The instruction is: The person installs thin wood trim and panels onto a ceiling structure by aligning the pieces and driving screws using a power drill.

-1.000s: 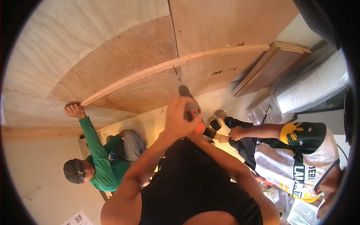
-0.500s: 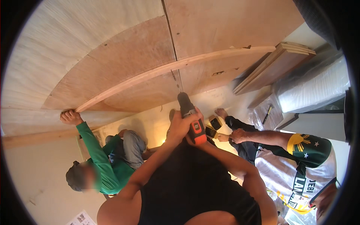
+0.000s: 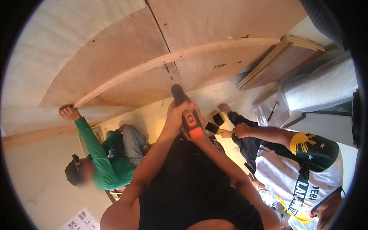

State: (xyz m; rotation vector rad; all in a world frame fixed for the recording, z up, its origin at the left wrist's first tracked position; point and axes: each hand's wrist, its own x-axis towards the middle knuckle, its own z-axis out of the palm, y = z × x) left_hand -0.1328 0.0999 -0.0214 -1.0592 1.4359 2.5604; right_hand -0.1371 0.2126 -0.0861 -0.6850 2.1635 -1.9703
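A cordless drill (image 3: 188, 119) with a black body and a red-and-black battery is held in front of my chest, pointing away from me. My left hand (image 3: 177, 114) wraps round its left side. My right hand (image 3: 196, 112) grips it from the right, its palm partly hidden behind the tool. From the chuck a long thin drill bit (image 3: 168, 73) reaches toward the underside of a long bowed wooden strip (image 3: 134, 69); whether the tip touches wood I cannot tell. Behind the strip are brown plywood panels (image 3: 199, 19) with a dark seam. A co-worker's hand (image 3: 69, 112) holds the strip's left end.
A person in a green top (image 3: 111, 168) crouches at left; another in a white-and-green jersey (image 3: 280, 168) sits at right. Stacked boards (image 3: 281, 63), a plastic-wrapped bundle (image 3: 322, 86) and a hammer-like tool (image 3: 273, 111) lie to the right. Two small dark-and-yellow items (image 3: 218, 119) rest near the feet.
The whole view has shifted, so most things appear a little higher and further left. My left hand's fingers have moved on the drill; both hands still hold it.
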